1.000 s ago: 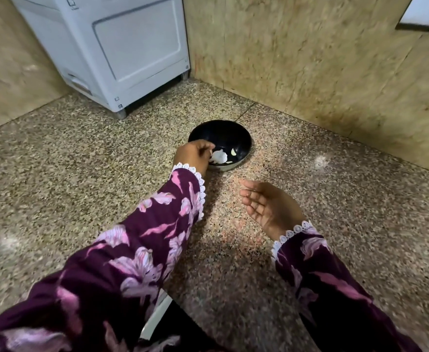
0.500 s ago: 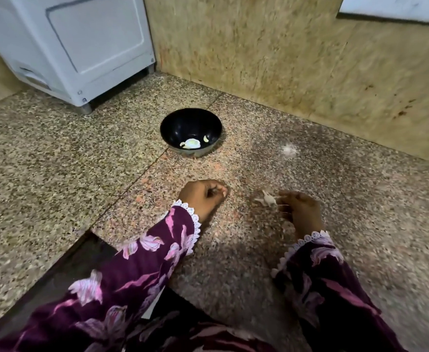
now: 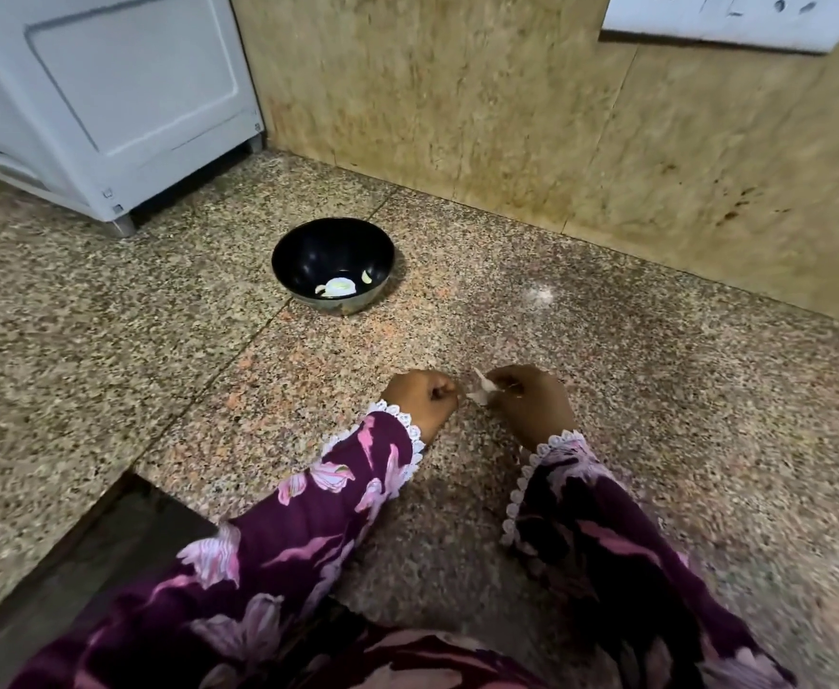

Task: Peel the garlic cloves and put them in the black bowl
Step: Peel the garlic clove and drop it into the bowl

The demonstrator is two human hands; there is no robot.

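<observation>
Left hand (image 3: 420,396) now beside right hand (image 3: 532,400), garlic clove (image 3: 483,390) pinched

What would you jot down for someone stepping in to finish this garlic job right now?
Right hand pinches an unpeeled garlic clove just above the counter. Left hand is curled beside it, apparently at the skin; I can't tell whether it holds any. Black bowl sits farther back with a few pale peeled pieces inside. Left: peel this clove, drop it in the bowl.

Peeled cloves (image 3: 338,286) lie in the bowl (image 3: 303,251), beyond both hands.
</observation>
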